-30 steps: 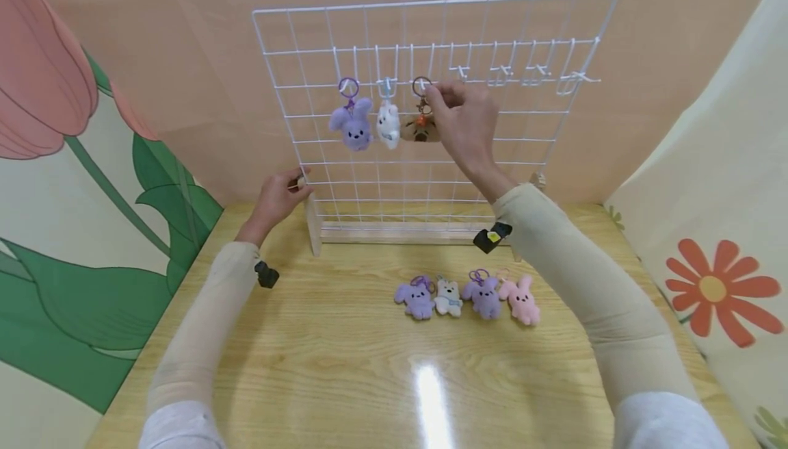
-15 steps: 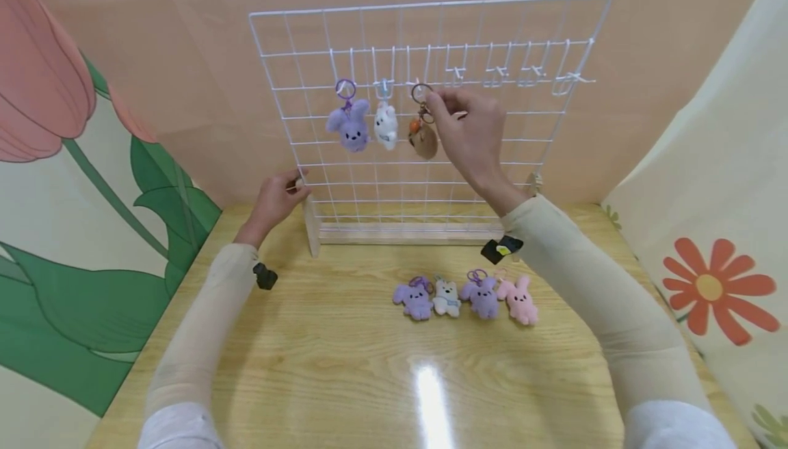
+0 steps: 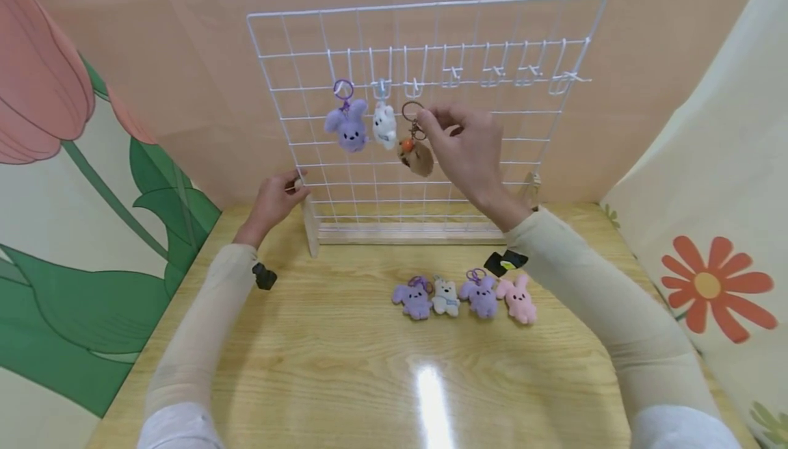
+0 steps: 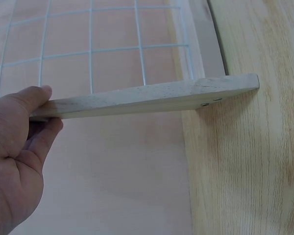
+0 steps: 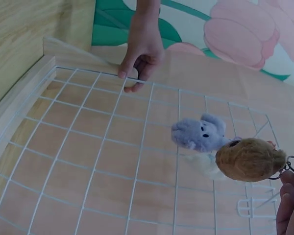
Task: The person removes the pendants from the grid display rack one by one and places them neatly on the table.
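Note:
My right hand pinches the ring of a brown plush keychain with an orange ball on it. The keychain dangles in front of the white wire grid rack, its ring just below the third hook and apart from it. In the right wrist view the brown plush hangs from a metal ring near my fingertips. My left hand grips the end of the rack's wooden side post between thumb and fingers. On the two leftmost hooks hang a purple plush keychain and a white one.
Several bare hooks line the rack to the right. On the table in front lie a purple plush, a white bear plush, another purple plush and a pink rabbit plush.
My right hand has drawn the brown keychain off the third hook and lowered it; the plush has turned as it swings. My left hand stays on the post.

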Action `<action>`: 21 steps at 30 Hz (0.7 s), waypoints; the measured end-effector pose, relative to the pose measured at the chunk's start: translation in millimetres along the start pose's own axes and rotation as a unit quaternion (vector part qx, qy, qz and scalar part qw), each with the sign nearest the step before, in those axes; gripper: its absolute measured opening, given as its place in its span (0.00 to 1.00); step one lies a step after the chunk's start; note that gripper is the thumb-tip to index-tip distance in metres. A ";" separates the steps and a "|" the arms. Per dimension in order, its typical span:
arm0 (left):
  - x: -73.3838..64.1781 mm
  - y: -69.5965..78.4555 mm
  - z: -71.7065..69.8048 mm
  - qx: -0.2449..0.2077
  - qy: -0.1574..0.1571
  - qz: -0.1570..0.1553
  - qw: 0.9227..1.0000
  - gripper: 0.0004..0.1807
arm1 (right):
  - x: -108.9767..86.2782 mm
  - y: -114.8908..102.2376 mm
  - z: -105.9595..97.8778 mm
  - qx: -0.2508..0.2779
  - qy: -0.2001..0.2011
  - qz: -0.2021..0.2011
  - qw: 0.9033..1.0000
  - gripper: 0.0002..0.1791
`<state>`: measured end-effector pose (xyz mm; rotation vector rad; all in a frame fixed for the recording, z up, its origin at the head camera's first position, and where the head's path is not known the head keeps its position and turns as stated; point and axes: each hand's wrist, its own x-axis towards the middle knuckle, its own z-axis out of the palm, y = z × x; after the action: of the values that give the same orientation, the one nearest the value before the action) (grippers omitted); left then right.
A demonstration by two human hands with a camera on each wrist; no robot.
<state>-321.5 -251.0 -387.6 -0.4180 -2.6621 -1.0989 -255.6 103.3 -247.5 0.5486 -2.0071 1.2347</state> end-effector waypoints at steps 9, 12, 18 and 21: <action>0.6 -1.6 -0.3 -0.005 -0.002 0.001 1.000 0.25 | -18.7 -0.5 1.9 0.004 -0.032 -0.006 0.999 0.11; 0.7 -2.1 -0.5 -0.004 -0.002 0.002 1.000 0.24 | -26.4 0.9 3.8 0.006 -0.042 -0.015 0.999 0.12; 0.4 -1.1 -0.1 -0.002 -0.001 0.004 1.000 0.24 | -43.4 6.4 7.9 0.018 -0.053 -0.050 0.997 0.11; 0.3 -1.4 -0.2 0.000 0.000 0.008 1.000 0.24 | -53.0 9.7 10.0 0.023 -0.063 -0.042 0.997 0.11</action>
<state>-322.3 -252.1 -388.3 -0.4384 -2.6530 -1.0953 -230.5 98.4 -296.0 0.7430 -2.0419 1.2234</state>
